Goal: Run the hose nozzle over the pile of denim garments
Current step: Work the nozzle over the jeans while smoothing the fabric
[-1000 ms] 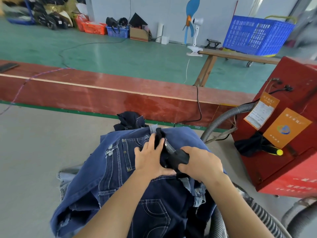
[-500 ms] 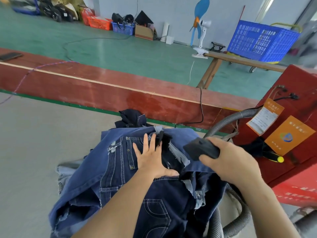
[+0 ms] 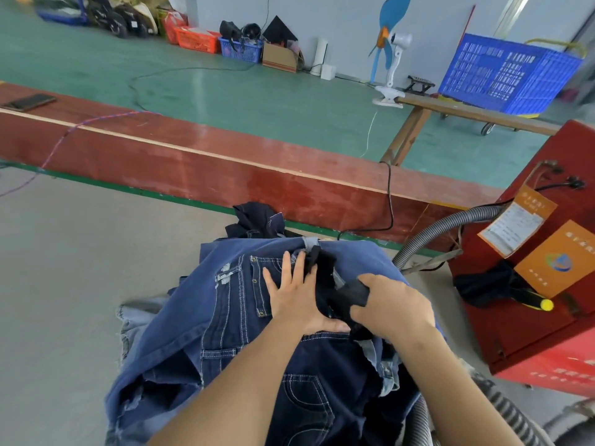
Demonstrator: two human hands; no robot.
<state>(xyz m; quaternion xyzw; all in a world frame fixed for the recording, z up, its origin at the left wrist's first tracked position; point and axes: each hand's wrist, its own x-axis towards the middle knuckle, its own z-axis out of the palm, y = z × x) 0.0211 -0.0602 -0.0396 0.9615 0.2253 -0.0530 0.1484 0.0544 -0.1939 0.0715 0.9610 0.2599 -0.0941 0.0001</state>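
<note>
Denim pile [image 3: 225,333] sits on the grey floor [image 3: 80,300] right under the camera, just beside the red machine [image 3: 547,317]. Left hand [image 3: 297,300] lies flat on the top garment, fingers straight, pinning it. Right hand [image 3: 391,304] is wrapped round the black nozzle [image 3: 346,297], which sits on top of the pile, touching the left hand's thumb side. Nozzle's long axis runs from the right fist up and to the left; tip points toward the dark fabric bunch near the waistband. Can't tell whether the mouth is actually on the cloth, it's hidden by hand and fabric. Risks as I see them: loose frayed flaps could get drawn into the mouth and block it; the grey hose [image 3: 434,239] looping round the pile's right side could snag or drag garments off; left-hand fingers are close to the tip, so a fast stroke could clip them.
</note>
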